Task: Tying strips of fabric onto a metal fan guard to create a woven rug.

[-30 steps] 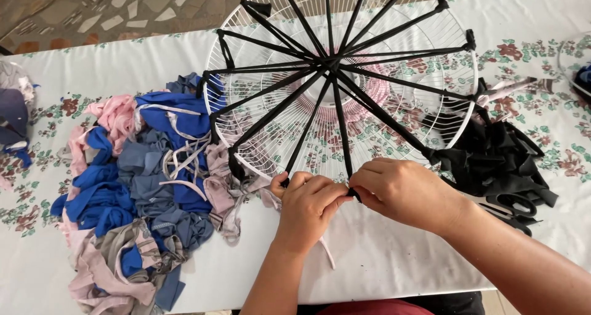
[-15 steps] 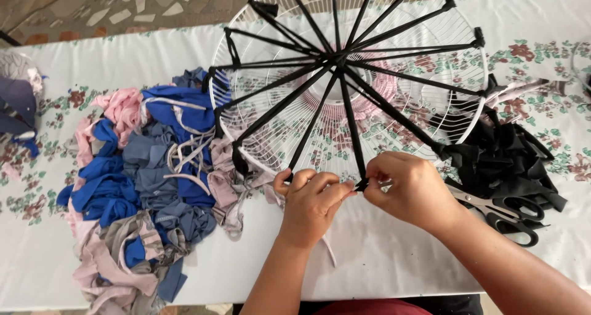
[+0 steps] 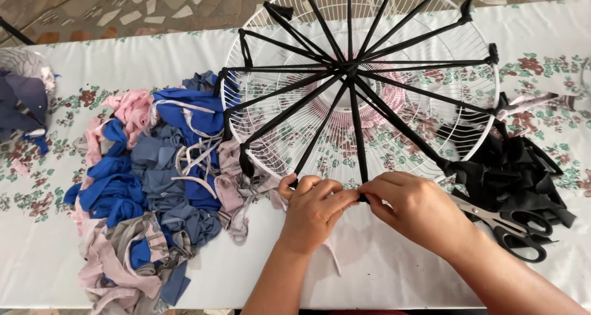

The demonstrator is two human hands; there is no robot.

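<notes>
While my left hand point(image 3: 314, 211) and right hand point(image 3: 414, 210) have closed in since a second ago, both now pinch the black strip point(image 3: 359, 133) at the fan guard's point(image 3: 369, 87) near rim, knot tightening.

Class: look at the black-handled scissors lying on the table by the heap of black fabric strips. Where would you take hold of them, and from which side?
Probably by the two black finger loops of the black-handled metal scissors. They lie flat on the white floral tablecloth, loops towards the near right, blades pointing left under the right hand. Come from the near right edge, away from the blades and clear of the black fabric strips.
</notes>
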